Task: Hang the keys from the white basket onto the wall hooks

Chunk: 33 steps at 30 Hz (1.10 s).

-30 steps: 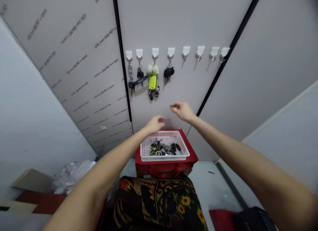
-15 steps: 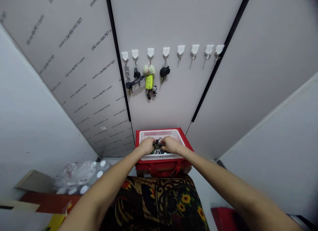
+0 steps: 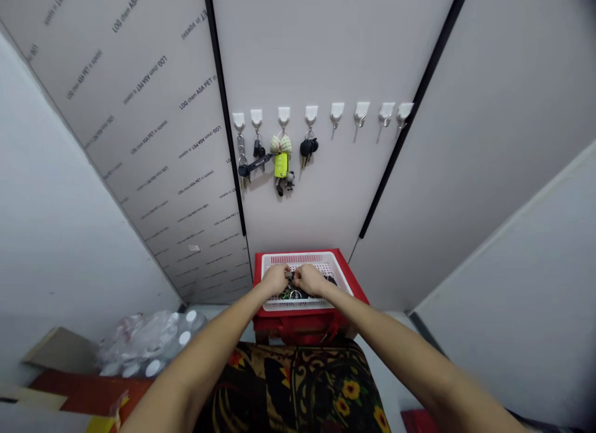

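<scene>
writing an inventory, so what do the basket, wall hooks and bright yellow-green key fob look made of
Basket: white moulded plastic, probably, from its regular slots. Wall hooks: shiny metal by their silvery glint, on white backings, perhaps plastic. Key fob: smooth, evenly coloured plastic, likely, though soft rubber is possible.

Partly hidden, the dark keys [image 3: 304, 294] lie jumbled in a white slotted basket [image 3: 298, 305].
</scene>
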Each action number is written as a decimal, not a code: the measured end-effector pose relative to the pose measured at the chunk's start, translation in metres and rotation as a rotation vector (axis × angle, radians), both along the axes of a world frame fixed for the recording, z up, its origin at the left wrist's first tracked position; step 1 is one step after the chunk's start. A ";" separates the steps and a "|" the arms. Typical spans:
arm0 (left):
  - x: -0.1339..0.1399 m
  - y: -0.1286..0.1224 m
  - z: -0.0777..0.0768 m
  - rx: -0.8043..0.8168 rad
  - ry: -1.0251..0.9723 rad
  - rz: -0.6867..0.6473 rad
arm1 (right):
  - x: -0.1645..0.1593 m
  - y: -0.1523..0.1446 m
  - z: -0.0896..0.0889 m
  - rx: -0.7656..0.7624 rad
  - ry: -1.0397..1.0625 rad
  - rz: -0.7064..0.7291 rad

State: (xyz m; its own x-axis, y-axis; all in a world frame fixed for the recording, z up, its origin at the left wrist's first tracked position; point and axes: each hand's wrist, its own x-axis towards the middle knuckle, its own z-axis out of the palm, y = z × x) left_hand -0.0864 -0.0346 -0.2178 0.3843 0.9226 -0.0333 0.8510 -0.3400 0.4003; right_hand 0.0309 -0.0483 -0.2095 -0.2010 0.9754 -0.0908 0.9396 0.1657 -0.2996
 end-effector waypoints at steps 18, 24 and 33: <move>0.007 0.011 0.030 -0.025 -0.418 0.079 | 0.028 0.008 0.047 0.069 0.350 -0.126; 0.014 0.009 0.055 0.081 -0.267 0.116 | 0.031 0.006 0.064 0.115 0.232 -0.076; 0.005 0.017 0.053 0.000 -0.306 0.164 | 0.046 0.007 0.073 0.047 0.217 -0.059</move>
